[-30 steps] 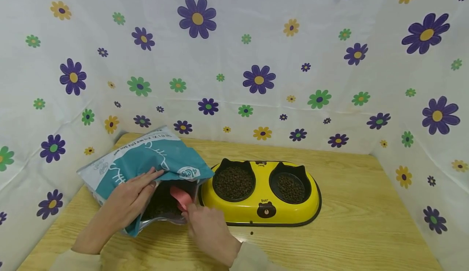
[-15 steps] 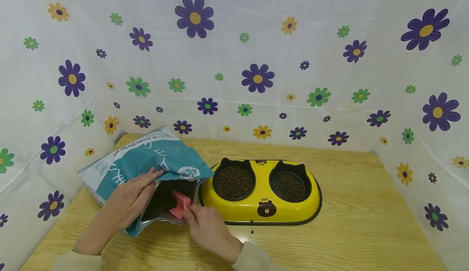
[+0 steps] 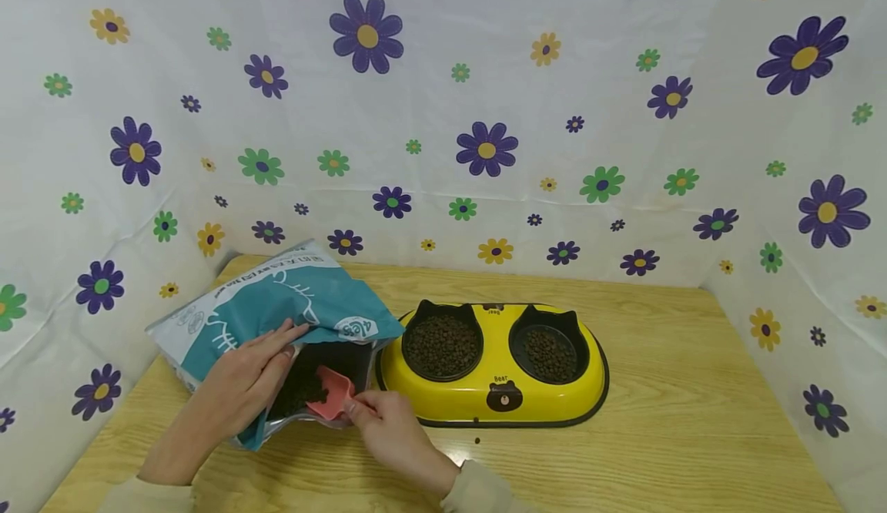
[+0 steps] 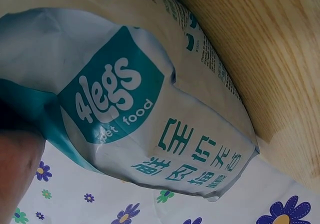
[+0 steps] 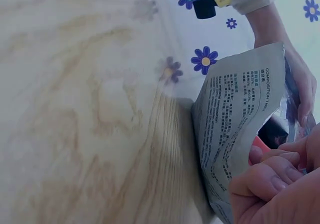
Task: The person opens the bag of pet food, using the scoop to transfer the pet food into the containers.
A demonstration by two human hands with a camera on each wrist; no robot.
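Our right hand (image 3: 398, 436) pinches the handle of a pink scoop (image 3: 336, 394) between thumb and fingers, just outside the near lip of the bag (image 3: 270, 309). We have our left hand (image 3: 239, 378) laid across the edge of the bag's mouth on the other side, fingers nearly straight over the flap; whether the thumb nips the edge from within, we cannot tell. Our two hands are apart, with the gaping mouth between them.

Inside that mouth, the scoop's bowl meets the dark kibble (image 3: 298, 386); how full it is, we cannot make out. We judge filling the scoop to be the step in hand. What the next move calls for, we think, is a level lift clear of the lip while our left hand steadies the flap, lest the load spill.

Just beside the bag stands a yellow feeder (image 3: 495, 343) with two black, cat-eared wells. Brown pellets (image 3: 443, 346) cover the floor of the well nearer the bag; the farther one has a smaller heap (image 3: 550, 355). One stray pellet (image 3: 477, 440) lies on the wooden table (image 3: 665, 390) in front of the feeder. Beyond everything, we see a flowered white cloth (image 3: 430, 97) hanging around the table.
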